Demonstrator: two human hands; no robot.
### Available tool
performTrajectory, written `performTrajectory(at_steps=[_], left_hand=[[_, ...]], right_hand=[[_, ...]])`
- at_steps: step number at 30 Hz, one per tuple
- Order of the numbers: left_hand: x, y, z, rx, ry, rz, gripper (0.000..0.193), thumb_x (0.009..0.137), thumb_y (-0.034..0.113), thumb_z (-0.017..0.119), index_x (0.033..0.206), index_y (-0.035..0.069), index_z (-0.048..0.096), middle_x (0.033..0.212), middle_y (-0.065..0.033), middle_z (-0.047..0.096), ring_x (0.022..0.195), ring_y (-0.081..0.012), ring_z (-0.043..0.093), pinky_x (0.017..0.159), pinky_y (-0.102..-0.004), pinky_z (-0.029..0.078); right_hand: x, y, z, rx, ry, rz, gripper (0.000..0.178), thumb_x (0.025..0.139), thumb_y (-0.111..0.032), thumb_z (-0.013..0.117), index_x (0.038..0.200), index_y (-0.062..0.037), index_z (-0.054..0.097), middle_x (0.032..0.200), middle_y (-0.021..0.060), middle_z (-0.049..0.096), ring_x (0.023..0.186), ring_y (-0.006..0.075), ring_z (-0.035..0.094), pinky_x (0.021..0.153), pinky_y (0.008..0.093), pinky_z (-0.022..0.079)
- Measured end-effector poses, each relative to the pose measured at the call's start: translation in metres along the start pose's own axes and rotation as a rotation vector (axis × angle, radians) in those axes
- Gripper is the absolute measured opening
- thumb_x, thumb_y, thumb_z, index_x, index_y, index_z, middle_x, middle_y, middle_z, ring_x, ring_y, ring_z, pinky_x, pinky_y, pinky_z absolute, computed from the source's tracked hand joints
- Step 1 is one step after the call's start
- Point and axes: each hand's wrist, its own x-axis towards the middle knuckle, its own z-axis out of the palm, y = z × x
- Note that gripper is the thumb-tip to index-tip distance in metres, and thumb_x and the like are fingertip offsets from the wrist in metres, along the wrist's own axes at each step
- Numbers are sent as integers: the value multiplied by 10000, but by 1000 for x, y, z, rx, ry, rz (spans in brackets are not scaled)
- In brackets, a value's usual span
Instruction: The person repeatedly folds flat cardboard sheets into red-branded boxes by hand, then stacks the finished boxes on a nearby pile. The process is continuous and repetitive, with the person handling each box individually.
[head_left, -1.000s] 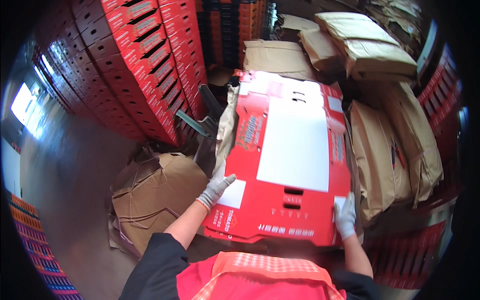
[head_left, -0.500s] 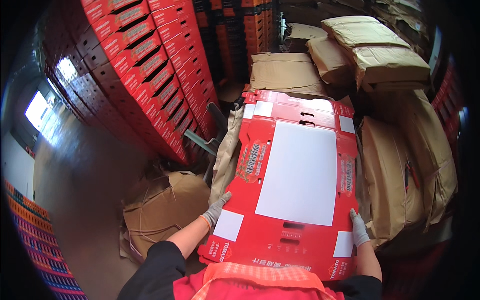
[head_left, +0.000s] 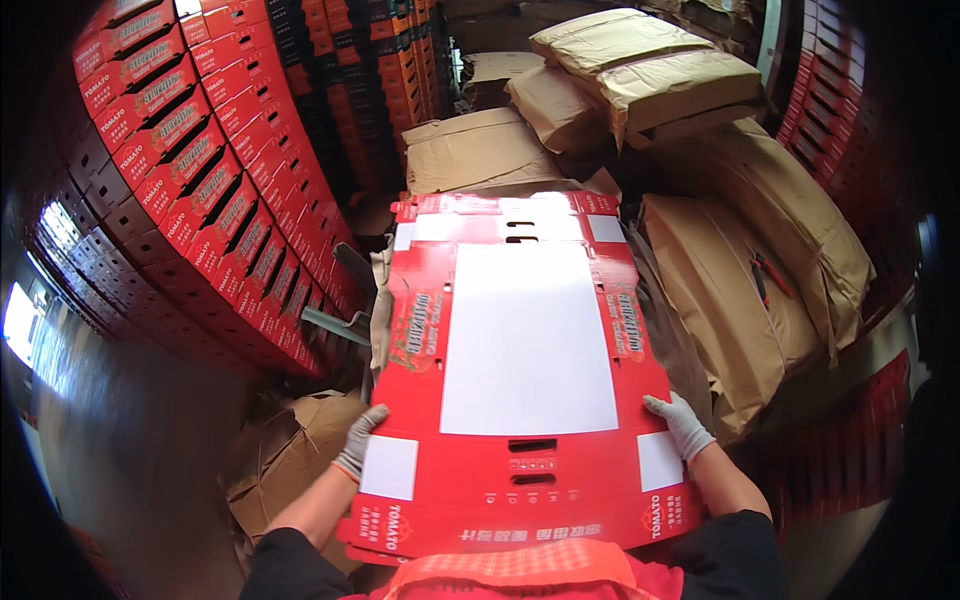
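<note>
Our left hand [head_left: 360,440] and right hand [head_left: 686,426] clamp the side edges of the flat red carton blank [head_left: 530,340] before us, beside paper-wrapped bundles [head_left: 700,290]; we judge it light, stiffish, slick, easily creased; both edges suit gripping.

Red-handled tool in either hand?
No, the tool lies on a brown bundle, while left hand and right hand grip the red cardboard.

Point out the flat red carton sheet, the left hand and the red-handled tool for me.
Flat red carton sheet [head_left: 530,340]: head view, on its large white middle panel.
Left hand [head_left: 361,438]: head view, middle of the gloved back.
Red-handled tool [head_left: 761,284]: head view, on one handle.
</note>
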Motion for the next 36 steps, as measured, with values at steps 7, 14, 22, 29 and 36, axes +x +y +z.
performTrajectory(at_steps=[7,14,22,29,36], left_hand=[[-148,161,82,516,118,157,403,908,236,657,1248,24,614,1202,-151,675,1087,-277,664,969,-442,540],[-196,248,199,976,113,261,406,920,277,660,1224,12,613,1142,-146,689,1031,-257,687,925,-408,569],[-177,249,205,1087,374,310,386,882,281,664,1165,20,636,1036,-142,704,882,-236,704,823,-361,591],[-189,209,264,1183,280,263,297,868,319,698,1050,88,655,996,-92,679,830,-220,669,803,-367,581],[-176,156,325,1558,171,329,452,811,458,727,1011,58,662,922,-51,679,736,-189,667,657,-302,547]], right_hand=[[-47,56,134,408,-230,105,469,885,-297,748,1229,-15,599,1097,88,695,941,181,671,843,324,546],[6,72,256,637,-505,231,528,929,-456,663,1204,-7,642,1113,133,709,924,210,696,824,338,561],[20,85,266,-315,-90,-103,943,902,-781,379,1262,72,559,1195,295,641,1162,407,609,1011,433,438],[-2,74,285,-513,12,-133,806,970,-672,339,1335,29,502,1285,315,575,1201,467,556,1017,495,436],[-97,51,278,-413,-26,-931,473,1032,-319,463,1367,13,502,1396,240,505,1324,392,458,1105,416,371]])
